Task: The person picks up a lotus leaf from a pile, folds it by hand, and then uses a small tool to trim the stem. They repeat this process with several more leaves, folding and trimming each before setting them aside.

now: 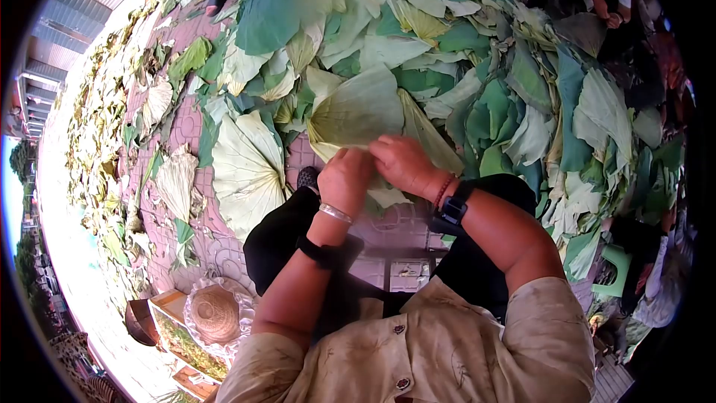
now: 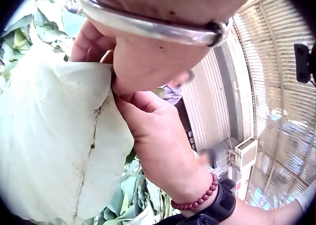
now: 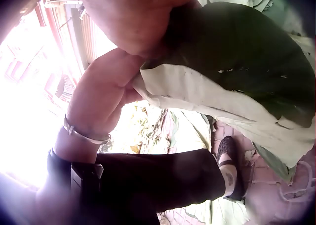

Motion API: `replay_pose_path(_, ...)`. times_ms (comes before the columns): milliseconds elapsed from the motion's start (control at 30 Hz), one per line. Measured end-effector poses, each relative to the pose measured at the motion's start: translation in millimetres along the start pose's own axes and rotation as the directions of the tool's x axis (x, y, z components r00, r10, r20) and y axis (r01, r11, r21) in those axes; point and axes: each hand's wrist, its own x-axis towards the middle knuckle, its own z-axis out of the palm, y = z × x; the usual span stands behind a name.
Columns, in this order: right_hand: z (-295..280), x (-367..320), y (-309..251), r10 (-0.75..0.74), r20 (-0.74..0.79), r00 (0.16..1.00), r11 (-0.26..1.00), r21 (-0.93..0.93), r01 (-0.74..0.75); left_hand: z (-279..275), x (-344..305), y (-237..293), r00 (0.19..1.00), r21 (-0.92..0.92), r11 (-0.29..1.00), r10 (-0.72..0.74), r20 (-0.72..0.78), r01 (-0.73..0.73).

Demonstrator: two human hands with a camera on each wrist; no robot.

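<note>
Centrally, above the knees, a large leaf [image 1: 358, 108] is held by its near edge in both hands: it is pinched by the curled fingers of the left hand [image 1: 347, 179] and, close beside, by those of the right hand [image 1: 405, 164]. A dark cracked line on its pale face is shown by the left wrist view. Beyond it, a broad heap of leaves [image 1: 440, 52] is spread over the paved ground [image 1: 186, 123]. At lower left, an open box [image 1: 171, 306] is seen, its rim partly overlapped by a frilled straw hat [image 1: 216, 313]; what is contained in the box cannot be made out.
</note>
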Motion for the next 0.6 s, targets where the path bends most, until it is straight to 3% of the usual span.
replay_pose_path(267, -8, 3, -5, 0.009, 0.002, 1.0, 0.999, 0.054, -0.009, -3, -1, 5, 1.0, -0.031, 0.999, -0.027, -0.012, 0.027)
replay_pose_path(600, -18, 9, -5, 0.014, -0.079, 0.997, 0.996, 0.084, -0.007, 9, 2, -7, 0.983, -0.255, 0.966, -0.014, -0.186, -0.034)
